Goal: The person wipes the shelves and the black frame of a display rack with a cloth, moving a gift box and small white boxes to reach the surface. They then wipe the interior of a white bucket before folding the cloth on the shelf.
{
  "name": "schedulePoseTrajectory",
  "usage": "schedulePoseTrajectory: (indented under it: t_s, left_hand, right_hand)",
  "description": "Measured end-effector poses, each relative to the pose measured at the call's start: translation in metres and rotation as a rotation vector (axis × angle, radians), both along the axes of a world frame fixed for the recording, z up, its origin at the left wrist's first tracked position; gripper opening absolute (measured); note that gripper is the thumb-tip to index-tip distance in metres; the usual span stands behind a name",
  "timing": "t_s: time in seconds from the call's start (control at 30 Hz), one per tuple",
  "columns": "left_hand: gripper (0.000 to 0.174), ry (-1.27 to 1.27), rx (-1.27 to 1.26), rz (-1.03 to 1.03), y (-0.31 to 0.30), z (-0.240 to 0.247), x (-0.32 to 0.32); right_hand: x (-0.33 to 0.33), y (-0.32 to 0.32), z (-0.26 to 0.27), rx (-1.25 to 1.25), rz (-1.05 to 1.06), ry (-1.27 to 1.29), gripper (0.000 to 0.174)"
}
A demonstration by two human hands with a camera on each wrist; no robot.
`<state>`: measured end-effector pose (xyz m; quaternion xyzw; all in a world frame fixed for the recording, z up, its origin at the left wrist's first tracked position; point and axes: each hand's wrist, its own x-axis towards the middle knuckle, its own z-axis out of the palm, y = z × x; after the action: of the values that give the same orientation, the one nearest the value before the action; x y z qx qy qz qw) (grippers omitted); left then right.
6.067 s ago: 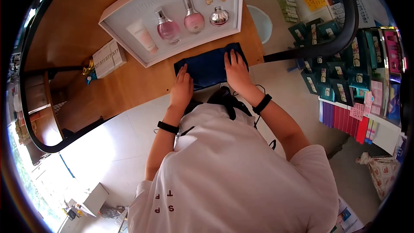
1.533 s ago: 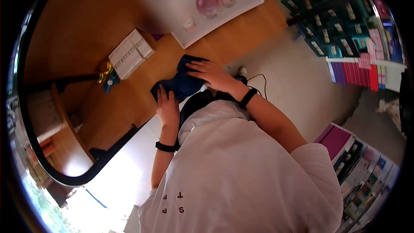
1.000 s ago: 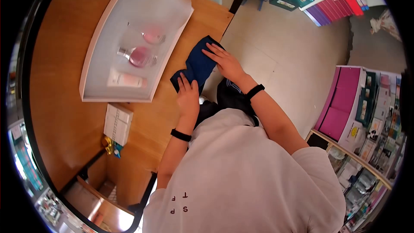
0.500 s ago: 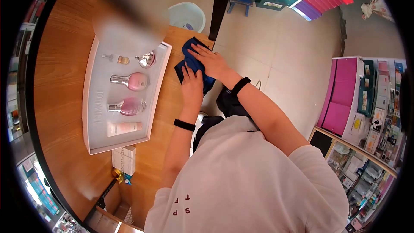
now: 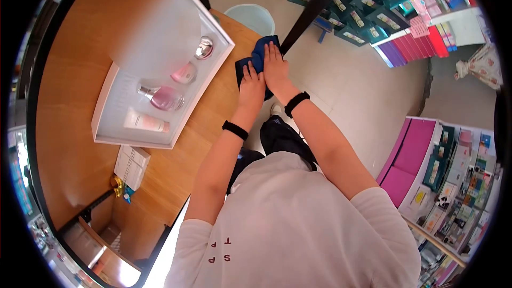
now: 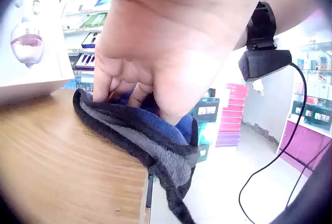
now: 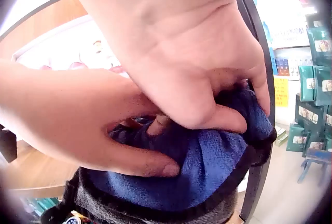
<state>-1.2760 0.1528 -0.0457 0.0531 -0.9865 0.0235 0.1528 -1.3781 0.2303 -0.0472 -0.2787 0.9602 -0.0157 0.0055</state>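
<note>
Blue cloth (image 5: 257, 56) | left hand (image 5: 252, 89), right hand (image 5: 275, 68): fingers extended, pressing it | grey side (image 6: 179, 163): wrist views only

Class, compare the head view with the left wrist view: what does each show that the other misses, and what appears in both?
Only the head view: the pink-and-white tube and the pale round basin.

Only the left wrist view: the fluffy grey underside of the dark-blue fleecy cloth and a boxy black device.

Both: the cloth, the left hand, the brown wooden table and the shallow white box.
</note>
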Motion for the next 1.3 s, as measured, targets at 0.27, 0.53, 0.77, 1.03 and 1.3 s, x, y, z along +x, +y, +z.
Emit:
schedulePoseTrajectory:
  t_s: [0.27, 0.53, 0.77, 1.03, 1.3]
  left_hand:
    - [0.016, -0.017, -0.013, 0.058, -0.003, -0.003, 0.084]
    - [0.024, -0.043, 0.355, 0.046, -0.03, 0.021, 0.184]
    - [0.033, -0.033, 0.568, 0.171, -0.059, 0.03, 0.301]
    - [0.033, 0.003, 0.594, 0.515, -0.077, 0.048, 0.435]
    - [0.027, 0.164, 0.528, 0.885, -0.076, 0.051, 0.5]
  right_hand:
    - [0.039, 0.02, 0.019, 0.134, 0.113, 0.033, 0.086]
    - [0.108, 0.025, 0.03, 0.012, 0.325, -0.094, 0.094]
    - [0.197, -0.021, 0.052, -0.074, 0.582, -0.054, 0.079]
    - [0.304, -0.091, 0.053, -0.323, 1.052, -0.335, 0.07]
    - [0.358, -0.135, 0.065, -0.385, 1.179, -0.473, 0.035]
